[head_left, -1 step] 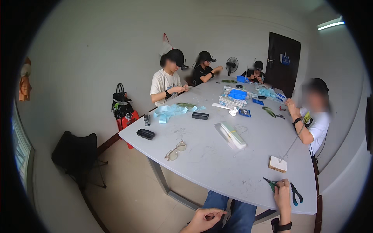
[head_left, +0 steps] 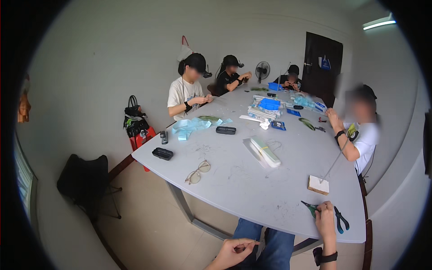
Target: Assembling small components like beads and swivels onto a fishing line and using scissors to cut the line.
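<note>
My left hand is above my lap, near the table's front edge, its thumb and fingers pinched together. Anything between those fingertips is too small to make out. At the table's right front corner, my right hand is closed over a green pointed hand tool with a dark tip. My fingers cover the tool's rear part, so its exact kind does not show. Just right of this hand lie pliers with dark and blue handles. Beyond them stands a small block with a white top, with a thin rod rising from it.
Eyeglasses, a black case, an open black tray and a pale green box in clear wrap lie on the grey table. Light blue ribbon lies farther left. Several people sit around the table.
The whole view has shifted slightly, so the table and its things appear a little farther left and up. Both hands keep nearly the same poses.
</note>
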Available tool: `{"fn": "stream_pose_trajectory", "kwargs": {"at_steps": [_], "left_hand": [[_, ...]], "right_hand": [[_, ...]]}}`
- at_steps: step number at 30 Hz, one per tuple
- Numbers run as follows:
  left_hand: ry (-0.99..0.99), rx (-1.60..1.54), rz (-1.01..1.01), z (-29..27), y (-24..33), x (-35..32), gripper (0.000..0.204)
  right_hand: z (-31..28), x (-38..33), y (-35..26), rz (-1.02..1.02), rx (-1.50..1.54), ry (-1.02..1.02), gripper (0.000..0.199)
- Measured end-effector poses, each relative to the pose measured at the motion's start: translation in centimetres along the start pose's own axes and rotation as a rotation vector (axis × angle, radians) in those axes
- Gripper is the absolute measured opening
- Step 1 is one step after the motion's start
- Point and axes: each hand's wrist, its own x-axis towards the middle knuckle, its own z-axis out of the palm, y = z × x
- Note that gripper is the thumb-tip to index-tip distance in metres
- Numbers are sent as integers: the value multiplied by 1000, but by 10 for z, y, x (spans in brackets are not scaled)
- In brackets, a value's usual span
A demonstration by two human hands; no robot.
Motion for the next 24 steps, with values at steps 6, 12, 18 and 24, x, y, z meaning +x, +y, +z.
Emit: {"fn": "stream_pose_trajectory", "kwargs": {"at_steps": [6,12,18,24], "left_hand": [[18,80,-11,0,10,9,11],[-52,92,-50,10,4,19,10],[-74,126,-85,17,1,23,11],[-51,143,-98,24,13,36,11]], "right_hand": [[-4,16,7,29,-18,-154,29],[-4,17,27,57,61,-187,16],[-8,18,23,23,-38,-232,13],[-14,5,20,34,36,-97,15]]}}
